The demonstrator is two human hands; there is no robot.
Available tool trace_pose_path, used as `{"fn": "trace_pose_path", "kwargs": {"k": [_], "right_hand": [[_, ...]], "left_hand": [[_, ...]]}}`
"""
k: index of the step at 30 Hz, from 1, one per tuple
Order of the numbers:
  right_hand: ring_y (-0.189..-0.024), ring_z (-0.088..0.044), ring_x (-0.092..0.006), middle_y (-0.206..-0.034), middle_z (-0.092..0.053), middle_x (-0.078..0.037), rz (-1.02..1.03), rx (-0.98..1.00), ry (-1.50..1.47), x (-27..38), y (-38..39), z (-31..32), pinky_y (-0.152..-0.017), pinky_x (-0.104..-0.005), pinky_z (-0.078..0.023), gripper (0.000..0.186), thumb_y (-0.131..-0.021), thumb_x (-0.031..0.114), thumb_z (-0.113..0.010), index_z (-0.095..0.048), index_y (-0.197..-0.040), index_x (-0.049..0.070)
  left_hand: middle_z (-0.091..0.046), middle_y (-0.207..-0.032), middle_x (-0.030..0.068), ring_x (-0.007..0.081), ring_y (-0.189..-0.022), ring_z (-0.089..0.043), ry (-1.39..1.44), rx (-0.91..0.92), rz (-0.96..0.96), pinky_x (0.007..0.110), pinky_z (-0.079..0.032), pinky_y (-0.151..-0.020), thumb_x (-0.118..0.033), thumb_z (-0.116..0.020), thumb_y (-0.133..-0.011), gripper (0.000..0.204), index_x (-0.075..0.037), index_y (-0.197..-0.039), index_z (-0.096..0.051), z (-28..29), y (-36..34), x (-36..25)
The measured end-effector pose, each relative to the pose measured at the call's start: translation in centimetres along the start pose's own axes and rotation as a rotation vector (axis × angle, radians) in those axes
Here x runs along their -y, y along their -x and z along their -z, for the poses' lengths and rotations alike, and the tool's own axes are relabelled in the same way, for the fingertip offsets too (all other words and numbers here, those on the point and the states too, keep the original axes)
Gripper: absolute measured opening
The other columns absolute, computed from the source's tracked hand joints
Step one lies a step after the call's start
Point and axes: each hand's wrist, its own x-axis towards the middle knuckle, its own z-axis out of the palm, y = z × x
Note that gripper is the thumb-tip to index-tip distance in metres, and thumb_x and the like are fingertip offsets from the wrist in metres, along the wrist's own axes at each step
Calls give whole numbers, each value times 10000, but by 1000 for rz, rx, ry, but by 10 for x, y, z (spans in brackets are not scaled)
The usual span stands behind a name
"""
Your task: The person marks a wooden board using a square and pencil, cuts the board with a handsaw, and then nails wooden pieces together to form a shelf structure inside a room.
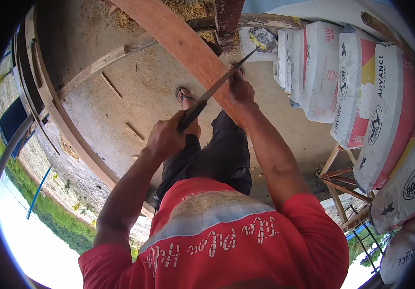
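While our left hand [166,136] wraps round the handle [192,116] of the blade [222,85], our right hand [241,90] grips the board [183,41] by its right edge. Over the board, the blade's long axis slants crosswise, tip pointing forward-right past that edge.

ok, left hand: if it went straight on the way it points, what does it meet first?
Likely the reddish wooden plank, where the long-bladed hand tool it holds crosses in view, near the right hand. Depth is unclear; the left hand might pass above the plank.
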Motion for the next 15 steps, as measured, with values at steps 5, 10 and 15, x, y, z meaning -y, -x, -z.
{"fn": "trace_pose_path", "kwargs": {"k": [5,10,15], "right_hand": [[-1253,-488,-443,-1383,-476,-274,221,-234,89,-30,-13,-22,-1010,-538,-424,498,-1017,499,-356,-534,-1178,62],[-1208,-524,-434,-1327,-525,-245,154,-323,88,-46,-19,-18,-980,-544,-438,501,-1017,506,-348,-528,-1195,73],[-1117,-580,-457,-1208,-603,-261,103,-142,73,-13,-6,-10,-930,-561,-457,468,-1014,497,-354,-519,-1203,102]], "left_hand": [[-664,-890,297,477,-846,-650,-63,-61,-58,524,-526,-760,-101,-619,-782,485,-30,-1259,-558,-24,-43,-22],[-685,-871,258,450,-861,-670,26,65,122,517,-538,-753,-29,-611,-753,572,-73,-1317,-528,42,114,17],[-684,-881,268,457,-853,-667,6,62,60,513,-540,-770,-82,-618,-757,545,-54,-1298,-559,7,28,22]]}}
